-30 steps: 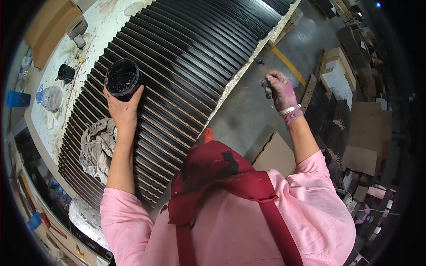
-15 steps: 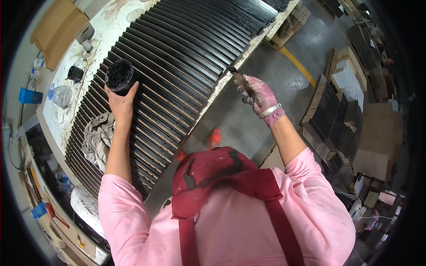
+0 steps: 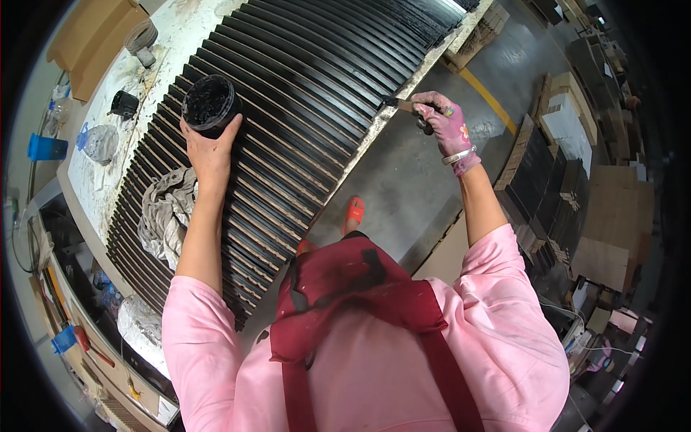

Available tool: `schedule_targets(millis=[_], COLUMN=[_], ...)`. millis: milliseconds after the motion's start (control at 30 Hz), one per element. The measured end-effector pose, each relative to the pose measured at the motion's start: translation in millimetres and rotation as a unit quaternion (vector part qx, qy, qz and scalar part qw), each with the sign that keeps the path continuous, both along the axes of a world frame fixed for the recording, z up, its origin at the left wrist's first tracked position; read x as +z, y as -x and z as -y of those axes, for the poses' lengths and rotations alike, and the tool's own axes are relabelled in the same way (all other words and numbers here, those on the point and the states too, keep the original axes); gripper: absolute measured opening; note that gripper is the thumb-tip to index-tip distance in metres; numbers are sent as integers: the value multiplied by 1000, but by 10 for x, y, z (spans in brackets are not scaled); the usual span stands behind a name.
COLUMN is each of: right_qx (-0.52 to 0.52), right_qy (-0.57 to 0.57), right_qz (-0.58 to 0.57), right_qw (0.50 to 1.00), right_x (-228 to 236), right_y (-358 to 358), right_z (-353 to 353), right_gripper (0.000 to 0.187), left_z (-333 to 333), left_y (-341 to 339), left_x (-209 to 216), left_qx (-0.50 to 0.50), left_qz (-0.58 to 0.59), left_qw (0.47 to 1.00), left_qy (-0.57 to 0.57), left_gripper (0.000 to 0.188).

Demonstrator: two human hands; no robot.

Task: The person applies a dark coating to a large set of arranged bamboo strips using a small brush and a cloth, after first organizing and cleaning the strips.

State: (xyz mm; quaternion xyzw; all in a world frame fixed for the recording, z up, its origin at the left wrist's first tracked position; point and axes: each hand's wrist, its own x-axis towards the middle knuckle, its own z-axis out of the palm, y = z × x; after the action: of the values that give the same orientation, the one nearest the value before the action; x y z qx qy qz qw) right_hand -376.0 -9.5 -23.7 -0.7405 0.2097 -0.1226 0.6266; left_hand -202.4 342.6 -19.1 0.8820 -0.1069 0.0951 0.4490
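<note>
My bare left hand grips a round tub of black paint from its near side, above a row of long strips. In a stained pink glove, my right hand is closed around the handle of a paintbrush. The brush's black bristles meet the right-hand ends of the strips at the table's edge. Those strips lie side by side, black on top, with bare wood-coloured lines showing between many of them. A crumpled grey rag rests on the strips beside my left forearm.
Left of the strips, the paint-spotted white table holds a small black cup, a clear plastic container and a jar. A cardboard box stands far left. Stacked dark boards line the floor at right.
My right hand has moved right and slightly up, bringing the brush farther along the strip ends. The left hand has carried the tub a little right and up.
</note>
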Motion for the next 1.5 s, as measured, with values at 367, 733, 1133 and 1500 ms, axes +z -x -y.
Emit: schedule_targets(millis=[367, 733, 1133, 1500], right_qx=[71, 59, 13, -25], right_qy=[63, 90, 99, 10], right_qz=[4, 52, 44, -28], right_qw=[996, 993, 994, 999], right_x=[-34, 12, -2, -65], right_y=[-185, -172, -53, 196], right_z=[86, 100, 123, -186], right_gripper=[18, 18, 15, 15], left_z=[-6, 12, -3, -15], left_y=[-22, -10, -25, -14], left_x=[-29, -16, -23, -16], left_qx=[2, -5, -1, -7], left_qz=[2, 19, 4, 8], left_qw=[1000, 1000, 1000, 1000], left_qy=[-1, -1, -19, -13], left_gripper=[82, 77, 80, 81])
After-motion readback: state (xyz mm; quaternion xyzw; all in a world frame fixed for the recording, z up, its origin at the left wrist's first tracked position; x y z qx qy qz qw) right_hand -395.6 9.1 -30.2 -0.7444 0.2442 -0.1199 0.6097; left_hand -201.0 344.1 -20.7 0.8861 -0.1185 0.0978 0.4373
